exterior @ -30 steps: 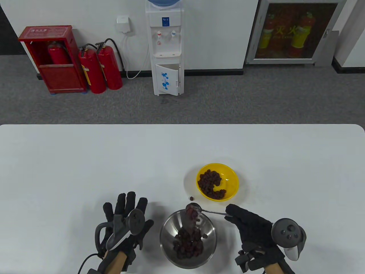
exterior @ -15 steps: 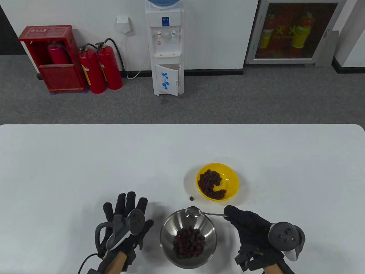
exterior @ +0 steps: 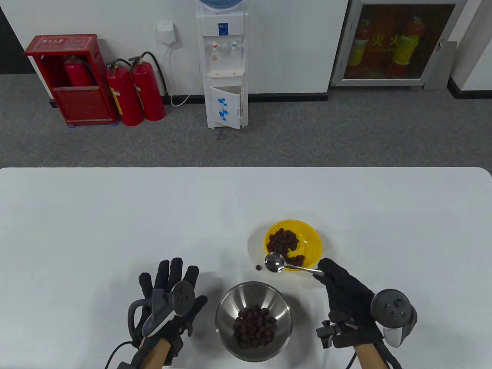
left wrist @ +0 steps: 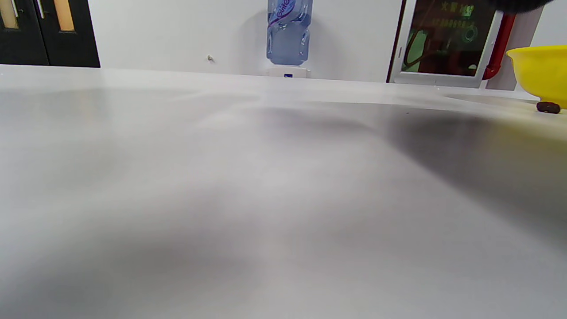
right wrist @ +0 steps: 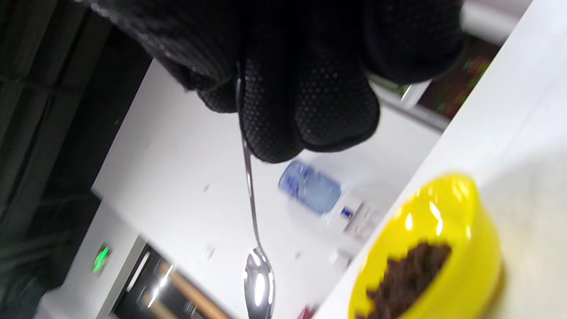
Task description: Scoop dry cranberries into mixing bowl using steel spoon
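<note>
Right hand: the right hand (exterior: 348,296) is seen with its fingers (right wrist: 305,102) clenched on the thin handle of the steel spoon (exterior: 274,262); the handle is pinched near its end.
Left hand: the left hand (exterior: 169,303) is laid flat on the desk (exterior: 115,215) beside the mixing bowl (exterior: 230,303), fingers spread and released, grasping nothing.
Spoon: its bowl is empty and mirror-bright, held above the near rim of the yellow bowl (exterior: 313,238).
Cranberries: a heap of dry cranberries (exterior: 283,243) is left in the yellow bowl; a second heap (exterior: 255,326) is already lying in the mixing bowl. One stray cranberry (exterior: 258,266) is lying on the desk, just beside the yellow bowl.
Step judged: another scoop appears to be about to be taken.
Risk, spill: more berries could be dropped over the gap between the two bowls if the spoon is overfilled or tilted, since its bowl is shallow and smooth.
Risk, bowl: the yellow bowl looks light and is held by nothing, so it could be pushed or tipped by a hard dig.
Risk, grip: the slim polished handle could be twisted within the gloved pinch.
Materials: the mixing bowl is round, deep, reflective steel; the yellow bowl is glossy, probably plastic; the berries are dark, wrinkled and matt; the gloves are black with dotted grip texture; the desk is smooth and white.
</note>
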Available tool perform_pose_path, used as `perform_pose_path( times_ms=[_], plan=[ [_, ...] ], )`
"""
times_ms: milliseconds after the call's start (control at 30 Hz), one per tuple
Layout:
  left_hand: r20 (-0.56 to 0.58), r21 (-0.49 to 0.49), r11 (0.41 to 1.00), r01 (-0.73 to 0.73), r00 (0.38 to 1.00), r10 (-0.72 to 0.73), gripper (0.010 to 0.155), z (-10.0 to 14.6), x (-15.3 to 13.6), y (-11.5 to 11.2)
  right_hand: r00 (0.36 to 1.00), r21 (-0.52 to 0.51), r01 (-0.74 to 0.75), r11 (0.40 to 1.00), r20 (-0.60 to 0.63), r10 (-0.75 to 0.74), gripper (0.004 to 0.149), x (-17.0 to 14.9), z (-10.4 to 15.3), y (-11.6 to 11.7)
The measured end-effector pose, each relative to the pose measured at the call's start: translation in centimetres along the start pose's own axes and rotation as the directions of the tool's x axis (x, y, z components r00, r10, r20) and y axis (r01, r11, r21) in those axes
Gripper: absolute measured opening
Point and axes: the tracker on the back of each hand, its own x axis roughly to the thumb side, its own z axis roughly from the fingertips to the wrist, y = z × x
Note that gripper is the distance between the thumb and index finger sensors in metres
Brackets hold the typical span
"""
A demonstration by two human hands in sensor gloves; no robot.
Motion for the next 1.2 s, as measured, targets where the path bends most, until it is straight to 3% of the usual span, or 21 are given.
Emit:
perform_pose_path(
  times_ms=[233, 400, 700, 867, 967, 1033, 1133, 1200],
  plan=[
    [0.000, -0.001, 1.000, -0.005, 1.000, 0.005, 0.078, 0.0, -0.1, 0.0, 0.948, -0.143, -0.315, 0.938, -0.094, 0.304, 0.041, -1.8, -2.4, 0.5],
    [0.000, 0.000, 1.000, -0.004, 1.000, 0.004, 0.078, 0.0, -0.1, 0.0, 0.875, -0.152, -0.483, 0.863, -0.123, 0.468, 0.041, -3.3, -1.7, 1.9],
    [-0.004, 0.001, 1.000, -0.002, 1.000, 0.002, 0.078, 0.0, -0.2, 0.0, 0.868, -0.151, -0.495, 0.855, -0.112, 0.483, 0.042, -3.8, -1.5, 2.4],
    [-0.005, -0.002, 1.000, 0.001, 1.000, -0.001, 0.078, 0.0, -0.2, 0.0, 0.829, -0.043, -0.552, 0.833, -0.134, 0.542, 0.043, -4.4, -1.6, 3.0],
    [-0.005, -0.003, 1.000, 0.001, 1.000, -0.001, 0.078, 0.0, -0.2, 0.0, 0.853, 0.089, -0.478, 0.874, -0.190, 0.486, 0.045, -5.4, -1.8, 3.5],
    [-0.005, -0.001, 1.000, 0.001, 1.000, -0.001, 0.078, 0.0, -0.2, 0.0, 0.900, 0.188, -0.260, 0.947, -0.307, 0.308, 0.046, -6.6, -1.9, 3.8],
    [-0.008, 0.002, 1.000, -0.006, 1.000, 0.006, 0.078, 0.0, -0.3, 0.1, 0.885, 0.192, -0.034, 0.981, -0.451, 0.119, 0.047, -7.9, -1.7, 4.1],
    [-0.009, 0.003, 1.000, -0.005, 1.000, 0.005, 0.078, 0.0, -0.3, 0.1, 0.882, 0.192, -0.004, 0.981, -0.462, 0.094, 0.048, -8.2, -1.8, 4.1]
  ],
)
